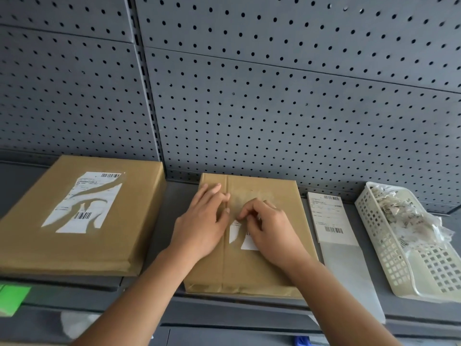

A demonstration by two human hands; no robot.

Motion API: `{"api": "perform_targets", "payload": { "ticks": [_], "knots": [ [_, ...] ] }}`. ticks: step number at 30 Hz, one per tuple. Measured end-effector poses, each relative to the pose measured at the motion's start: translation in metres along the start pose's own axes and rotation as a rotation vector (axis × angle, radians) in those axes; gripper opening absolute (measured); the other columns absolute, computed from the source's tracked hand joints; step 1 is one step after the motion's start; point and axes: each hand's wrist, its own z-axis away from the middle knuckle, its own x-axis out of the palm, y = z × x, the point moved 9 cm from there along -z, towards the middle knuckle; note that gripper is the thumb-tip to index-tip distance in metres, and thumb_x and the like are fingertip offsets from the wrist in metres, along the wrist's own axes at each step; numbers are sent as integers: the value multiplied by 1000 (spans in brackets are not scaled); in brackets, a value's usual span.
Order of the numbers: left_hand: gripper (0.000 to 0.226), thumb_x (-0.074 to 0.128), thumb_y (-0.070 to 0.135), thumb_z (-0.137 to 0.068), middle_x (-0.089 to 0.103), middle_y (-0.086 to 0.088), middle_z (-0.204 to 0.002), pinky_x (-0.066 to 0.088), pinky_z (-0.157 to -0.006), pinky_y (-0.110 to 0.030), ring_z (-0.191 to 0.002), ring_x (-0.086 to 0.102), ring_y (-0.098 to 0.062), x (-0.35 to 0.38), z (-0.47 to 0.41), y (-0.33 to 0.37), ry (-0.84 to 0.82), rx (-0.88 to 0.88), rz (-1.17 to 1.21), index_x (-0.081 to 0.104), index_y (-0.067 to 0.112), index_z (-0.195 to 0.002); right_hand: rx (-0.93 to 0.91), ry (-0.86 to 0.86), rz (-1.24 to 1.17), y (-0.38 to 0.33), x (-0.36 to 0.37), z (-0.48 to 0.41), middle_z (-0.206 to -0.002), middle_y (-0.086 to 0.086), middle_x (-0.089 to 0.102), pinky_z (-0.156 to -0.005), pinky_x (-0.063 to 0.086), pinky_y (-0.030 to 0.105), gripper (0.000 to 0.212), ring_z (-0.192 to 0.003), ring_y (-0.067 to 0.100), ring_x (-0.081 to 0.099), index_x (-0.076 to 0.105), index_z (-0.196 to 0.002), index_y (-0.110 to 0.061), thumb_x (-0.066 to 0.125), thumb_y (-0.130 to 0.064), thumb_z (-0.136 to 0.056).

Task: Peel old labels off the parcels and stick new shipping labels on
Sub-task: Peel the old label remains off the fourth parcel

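Middle parcel [262,273]: lay at the centre of the frame on the grey shelf [174,208], probably set there so as to be within reach of both hands.
Left hand [202,226]: rested flat on the parcel's left half, fingers [212,193] straight and close together, gripping nothing; judged to be pinning the wrap down against the pull of peeling.
Right hand [270,226]: sat just right of the left hand, fingers [245,213] curled, thumb and fingertips drawn together on the torn edge of the old label [235,232].
Old label: a torn white remnant stuck at mid-parcel; upper edge under the right fingertips, lower part visible between the two hands, partly hidden by the right palm.
Step in hand: judged to be picking up an edge to strip off the remnant.
Left parcel [32,236]: lay at left of frame, well apart from both hands, its torn label [82,203] only partly stripped.
New label [328,216]: lay on the shelf just right of the middle parcel, likely kept close for sticking on next.
Basket [374,236]: stood at right of frame, holding paper scraps [399,213], seemingly peeled waste.
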Motion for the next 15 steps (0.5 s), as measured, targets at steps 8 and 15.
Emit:
{"api": "perform_targets", "payload": {
  "ticks": [8, 15],
  "knots": [
    [34, 35, 45, -106, 10, 29, -163, 40, -107, -51, -150, -10, 6, -1, 1, 2, -3, -6, -9, 43, 42, -139, -17, 83, 69, 1, 9, 3, -88, -8, 61, -71, 46, 20, 23, -78, 3, 55, 63, -91, -19, 53, 1, -92],
    [34, 34, 45, -106, 10, 29, -163, 41, -106, -50, -150, -11, 7, 0, 0, 2, 6, 0, -14, 43, 42, -139, -17, 36, -14, 0, 8, 2, -86, -13, 62, -73, 44, 16, 28, -82, 4, 58, 64, -88, -17, 50, 8, -90]
  ]
}}
